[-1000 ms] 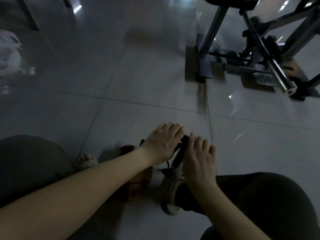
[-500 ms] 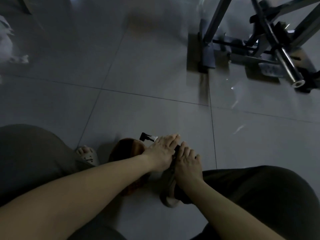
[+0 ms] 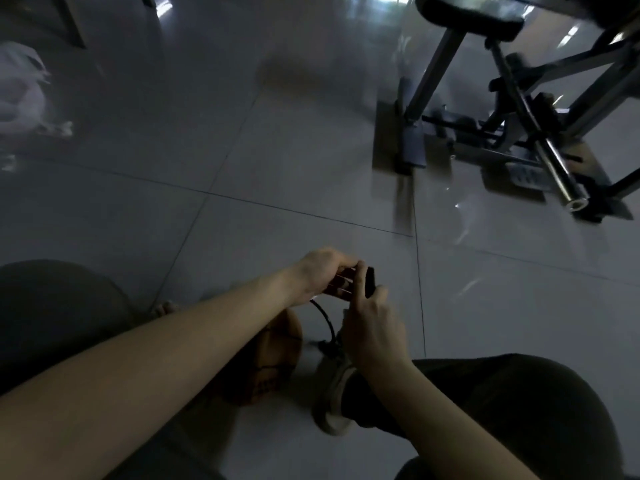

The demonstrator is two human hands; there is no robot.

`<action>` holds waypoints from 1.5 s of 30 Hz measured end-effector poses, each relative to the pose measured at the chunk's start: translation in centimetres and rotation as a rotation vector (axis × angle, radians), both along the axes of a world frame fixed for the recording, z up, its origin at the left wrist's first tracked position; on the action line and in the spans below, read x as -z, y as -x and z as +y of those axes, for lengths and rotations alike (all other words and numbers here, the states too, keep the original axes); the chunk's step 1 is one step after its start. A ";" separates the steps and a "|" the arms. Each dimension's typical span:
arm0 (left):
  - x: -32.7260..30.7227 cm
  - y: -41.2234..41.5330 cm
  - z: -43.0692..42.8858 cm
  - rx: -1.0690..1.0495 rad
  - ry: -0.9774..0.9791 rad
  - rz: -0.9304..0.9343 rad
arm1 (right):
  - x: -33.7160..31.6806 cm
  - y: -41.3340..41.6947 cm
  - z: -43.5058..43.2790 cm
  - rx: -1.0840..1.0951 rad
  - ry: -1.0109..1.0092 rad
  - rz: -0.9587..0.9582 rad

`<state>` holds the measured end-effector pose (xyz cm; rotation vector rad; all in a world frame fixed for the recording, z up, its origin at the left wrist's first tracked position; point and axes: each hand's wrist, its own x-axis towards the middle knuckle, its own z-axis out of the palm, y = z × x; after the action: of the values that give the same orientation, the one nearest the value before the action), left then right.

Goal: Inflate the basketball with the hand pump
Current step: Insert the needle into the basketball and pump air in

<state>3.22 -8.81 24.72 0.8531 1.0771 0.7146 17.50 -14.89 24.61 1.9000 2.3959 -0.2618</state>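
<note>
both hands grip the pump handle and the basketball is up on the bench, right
Not quite. The head view shows the basketball on the tiled floor beside the shoe, not on the bench. The left hand and right hand do grip the pump handle.

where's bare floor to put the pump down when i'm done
Widest bare floor lies ahead of the pump, between the white bag and the bench frame. A smaller patch sits right of the right hand, short of the frame. Crowded by the basketball: hose and shoe lie right beside it.
</note>
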 end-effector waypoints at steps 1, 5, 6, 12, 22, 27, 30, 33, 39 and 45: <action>0.8 -0.1 -0.1 0.017 0.032 0.021 | 1.1 0.0 0.2 -0.009 0.005 -0.014; 3.8 -0.8 -0.3 0.074 0.062 0.272 | 5.3 -0.7 0.2 -0.109 0.032 -0.200; 4.5 -1.1 -0.5 0.097 0.060 0.320 | 5.8 -0.7 0.1 -0.111 0.049 -0.226; 6.7 -1.3 -1.1 0.105 0.081 0.406 | 9.1 -1.0 1.1 0.029 0.113 -0.125; -2.4 -1.0 0.2 0.005 -0.022 0.226 | -0.9 -1.1 3.8 -0.007 -0.031 0.143; -4.8 0.2 0.6 0.130 -0.042 0.258 | -3.1 -1.1 2.8 -0.009 -0.071 0.080; -0.3 1.0 0.8 0.191 -0.034 0.546 | 0.7 -1.1 1.3 0.011 -0.018 0.058; 3.9 3.6 -0.6 0.382 -0.206 1.096 | 3.7 -1.0 1.3 0.000 -0.017 -0.018; 12.1 7.6 -4.7 0.786 -0.210 1.591 | 8.7 -1.1 1.3 -0.128 -0.011 -0.189; 17.2 8.8 -7.3 0.674 0.158 1.280 | 8.4 -0.5 2.2 -0.111 0.056 -0.127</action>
<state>-5.55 -16.14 7.48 1.4694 1.7544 -0.6131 17.98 -12.67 16.20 1.6995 2.3740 -0.1924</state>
